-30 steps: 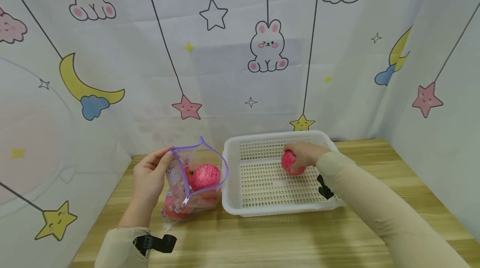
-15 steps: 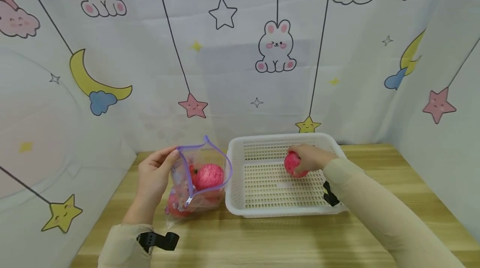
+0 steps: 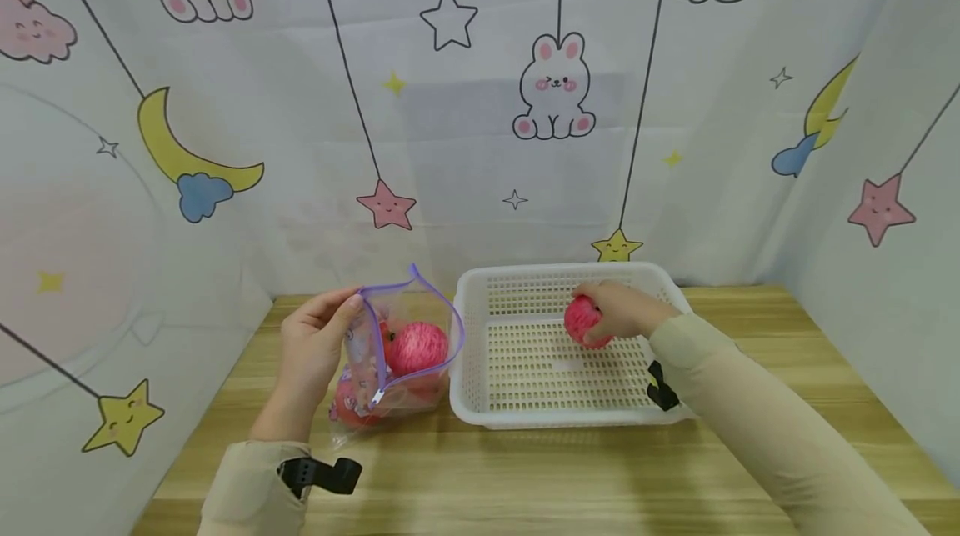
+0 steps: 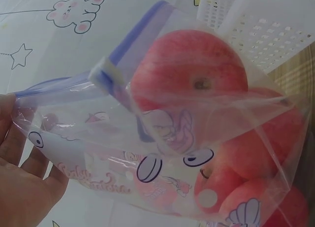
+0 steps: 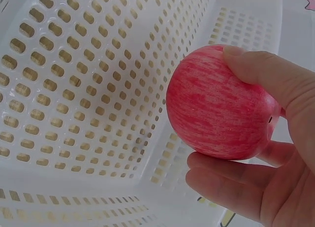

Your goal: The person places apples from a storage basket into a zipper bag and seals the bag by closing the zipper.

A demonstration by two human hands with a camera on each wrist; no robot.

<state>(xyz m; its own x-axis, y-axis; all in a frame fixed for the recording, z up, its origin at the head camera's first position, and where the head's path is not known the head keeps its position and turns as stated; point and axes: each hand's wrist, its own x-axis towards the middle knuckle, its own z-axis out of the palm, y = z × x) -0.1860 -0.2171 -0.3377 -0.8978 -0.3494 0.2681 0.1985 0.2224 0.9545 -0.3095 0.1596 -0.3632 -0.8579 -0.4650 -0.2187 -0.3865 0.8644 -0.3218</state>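
Observation:
In the head view my right hand [image 3: 624,310] grips a red apple [image 3: 584,322] over the right part of a white plastic basket [image 3: 517,419]. The right wrist view shows the thumb on one side of the apple [image 5: 219,104] and curled fingers beneath it. To the left, my left hand [image 3: 313,344] pinches the purple-edged rim of a clear zip bag [image 3: 367,386], whose mouth gapes. Several red apples lie inside the bag; one apple [image 4: 189,69] shows near the opening in the left wrist view. Printed film partly hides the lower ones.
The bag stands against the basket's left wall on a wooden table [image 3: 480,478]. Behind them hangs a white cloth [image 3: 465,144] printed with stars and rabbits. A black wrist strap [image 3: 318,476] sits on the left sleeve.
The head view has shifted slightly. The right hand keeps its grip on the apple over the basket, and the left hand keeps holding the bag's rim.

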